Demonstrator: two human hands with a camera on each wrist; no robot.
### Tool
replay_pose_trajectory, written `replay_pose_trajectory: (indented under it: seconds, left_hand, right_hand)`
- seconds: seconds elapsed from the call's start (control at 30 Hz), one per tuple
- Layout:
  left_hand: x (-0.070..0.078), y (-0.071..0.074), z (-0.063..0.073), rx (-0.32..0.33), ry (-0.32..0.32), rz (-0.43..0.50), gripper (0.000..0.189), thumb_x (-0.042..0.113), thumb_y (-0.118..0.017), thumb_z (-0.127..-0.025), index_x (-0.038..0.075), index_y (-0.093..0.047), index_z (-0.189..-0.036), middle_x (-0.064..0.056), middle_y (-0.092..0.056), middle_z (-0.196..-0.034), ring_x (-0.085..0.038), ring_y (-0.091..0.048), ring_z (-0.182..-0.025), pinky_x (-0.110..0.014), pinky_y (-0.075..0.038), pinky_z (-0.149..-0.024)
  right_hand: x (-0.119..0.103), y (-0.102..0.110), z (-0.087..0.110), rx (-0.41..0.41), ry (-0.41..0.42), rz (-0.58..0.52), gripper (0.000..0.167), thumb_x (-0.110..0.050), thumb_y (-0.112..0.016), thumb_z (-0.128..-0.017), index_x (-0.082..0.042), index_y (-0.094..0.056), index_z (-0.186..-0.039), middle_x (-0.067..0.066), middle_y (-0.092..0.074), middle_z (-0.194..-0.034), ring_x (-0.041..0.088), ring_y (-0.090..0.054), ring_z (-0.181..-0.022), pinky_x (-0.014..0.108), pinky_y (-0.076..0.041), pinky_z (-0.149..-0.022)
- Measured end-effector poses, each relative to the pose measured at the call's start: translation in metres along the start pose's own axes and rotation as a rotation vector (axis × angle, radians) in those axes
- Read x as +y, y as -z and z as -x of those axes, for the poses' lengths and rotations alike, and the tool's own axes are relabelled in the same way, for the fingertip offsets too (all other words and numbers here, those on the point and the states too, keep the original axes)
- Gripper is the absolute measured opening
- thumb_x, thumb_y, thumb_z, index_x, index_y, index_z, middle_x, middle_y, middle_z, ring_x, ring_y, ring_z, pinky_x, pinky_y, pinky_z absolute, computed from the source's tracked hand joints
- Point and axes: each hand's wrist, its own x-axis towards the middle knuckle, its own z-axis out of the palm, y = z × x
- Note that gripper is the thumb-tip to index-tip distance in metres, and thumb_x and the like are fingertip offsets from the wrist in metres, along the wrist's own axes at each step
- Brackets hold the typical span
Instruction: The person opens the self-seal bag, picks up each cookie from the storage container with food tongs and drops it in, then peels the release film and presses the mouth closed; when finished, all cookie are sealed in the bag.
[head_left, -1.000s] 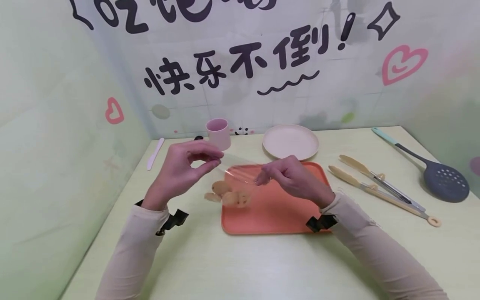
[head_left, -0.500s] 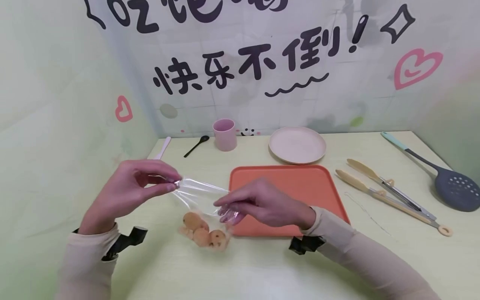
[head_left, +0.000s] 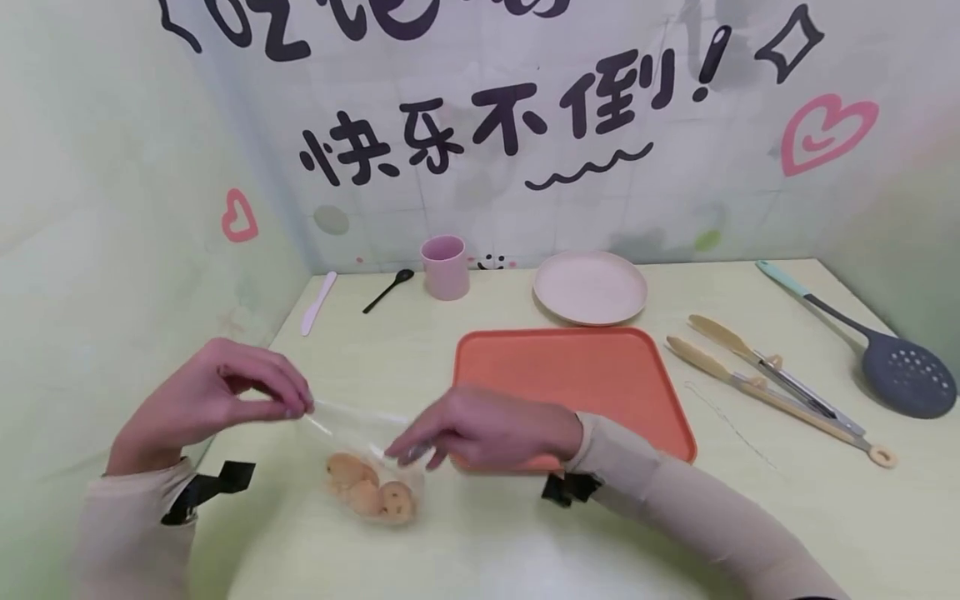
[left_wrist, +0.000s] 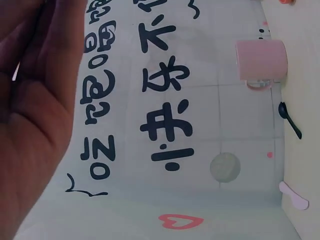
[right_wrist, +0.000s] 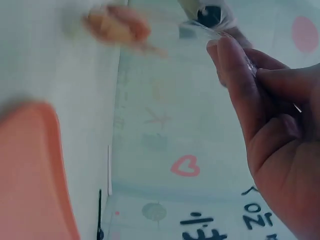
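A clear plastic bag (head_left: 345,423) hangs close over the table, left of the orange tray, with several round golden-brown pieces (head_left: 365,496) at its bottom. One piece has face-like holes, like a cookie. My left hand (head_left: 217,400) pinches the bag's upper left corner between thumb and fingertips. At the bag's right side, my right hand (head_left: 480,425) pinches the film; the right wrist view shows clear plastic between thumb and fingers (right_wrist: 235,75). The left wrist view has only part of my left hand (left_wrist: 37,115), with the bag out of sight. Beyond the right hand lies the orange tray (head_left: 558,367).
Along the back stand a pink mug (head_left: 446,271) and a pink plate (head_left: 590,287), with a black spoon (head_left: 388,292) and a lilac knife (head_left: 319,304) at left. Tongs (head_left: 772,387) and a slotted turner (head_left: 903,371) lie right. A thin pale strand (head_left: 723,417) lies beside the tray.
Both hands have carried the bag left and toward the front, from over the tray to left of it. The pieces in the bag moved along with it.
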Motion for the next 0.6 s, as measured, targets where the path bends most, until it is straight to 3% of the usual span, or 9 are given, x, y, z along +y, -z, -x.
replay_pose_trajectory:
  seconds: [0.1, 0.27, 0.37, 0.43, 0.6]
  left_hand:
    - [-0.02, 0.006, -0.01, 0.095, 0.162, -0.132, 0.026, -0.016, -0.075, -0.078, 0.005, -0.077, -0.093, -0.003, -0.077, -0.092, -0.008, -0.073, -0.085, -0.021, -0.061, -0.071]
    - [-0.084, 0.012, -0.041, 0.149, 0.49, -0.331, 0.013, 0.002, -0.077, -0.086, 0.005, -0.078, -0.099, -0.008, -0.078, -0.094, -0.007, -0.074, -0.082, -0.02, -0.06, -0.073]
    - [-0.122, 0.012, -0.058, 0.107, 0.62, -0.429, 0.02, 0.009, -0.076, -0.089, 0.006, -0.077, -0.109, -0.014, -0.078, -0.104, -0.018, -0.076, -0.091, -0.025, -0.06, -0.076]
    - [-0.141, 0.01, -0.067, 0.059, 0.667, -0.439, 0.027, 0.01, -0.074, -0.09, 0.003, -0.073, -0.117, -0.017, -0.076, -0.114, -0.028, -0.075, -0.101, -0.034, -0.061, -0.082]
    - [-0.161, 0.005, -0.078, -0.06, 0.76, -0.435, 0.033, 0.014, -0.072, -0.092, 0.002, -0.07, -0.123, -0.02, -0.07, -0.126, -0.038, -0.068, -0.115, -0.049, -0.058, -0.096]
  right_hand:
    - [0.026, 0.019, -0.016, 0.055, -0.115, -0.028, 0.043, 0.011, -0.042, -0.098, -0.005, -0.069, -0.127, 0.011, -0.074, -0.122, 0.015, -0.074, -0.106, 0.022, -0.061, -0.083]
    - [0.087, 0.048, -0.051, 0.17, -0.374, 0.042, 0.031, 0.001, -0.049, -0.101, -0.006, -0.072, -0.121, 0.011, -0.075, -0.118, 0.021, -0.076, -0.09, 0.029, -0.062, -0.078]
    - [0.113, 0.058, -0.07, 0.187, -0.523, 0.186, 0.029, -0.003, -0.052, -0.102, -0.01, -0.073, -0.12, 0.006, -0.075, -0.117, 0.017, -0.073, -0.084, 0.024, -0.057, -0.078]
    - [0.123, 0.06, -0.077, 0.17, -0.588, 0.273, 0.03, -0.003, -0.052, -0.101, -0.011, -0.073, -0.121, 0.006, -0.073, -0.121, 0.018, -0.069, -0.091, 0.025, -0.055, -0.085]
    - [0.133, 0.057, -0.081, 0.148, -0.631, 0.403, 0.035, -0.005, -0.051, -0.101, -0.014, -0.068, -0.13, 0.005, -0.068, -0.133, 0.021, -0.06, -0.12, 0.034, -0.05, -0.106]
